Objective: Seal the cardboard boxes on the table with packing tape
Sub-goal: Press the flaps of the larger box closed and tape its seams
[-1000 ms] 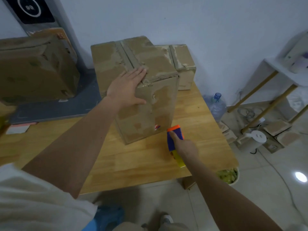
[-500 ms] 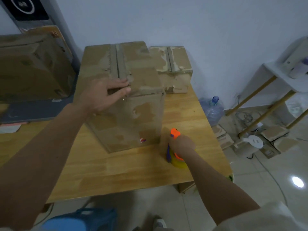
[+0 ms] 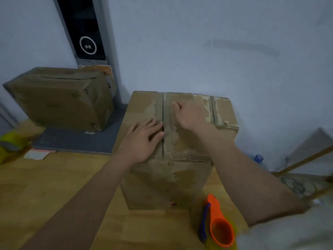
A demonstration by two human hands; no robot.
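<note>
A tall worn cardboard box stands in the middle of the wooden table, its top flaps meeting at a centre seam. My left hand lies flat on the left flap, fingers spread up to the seam. My right hand rests on the right flap with its fingers bent downward near the seam; it holds nothing I can see. An orange and blue tape dispenser with a yellow roll lies on the table at the box's near right corner, apart from both hands.
A smaller cardboard box sits behind the tall one on the right. A large box stands at the back left on a grey mat. A yellow tape roll lies at the left edge. A water bottle stands beyond the table's right edge.
My right hand let go of the tape dispenser and moved up onto the box's top right flap. My left hand slid toward the seam. The view shifted closer over the box.
</note>
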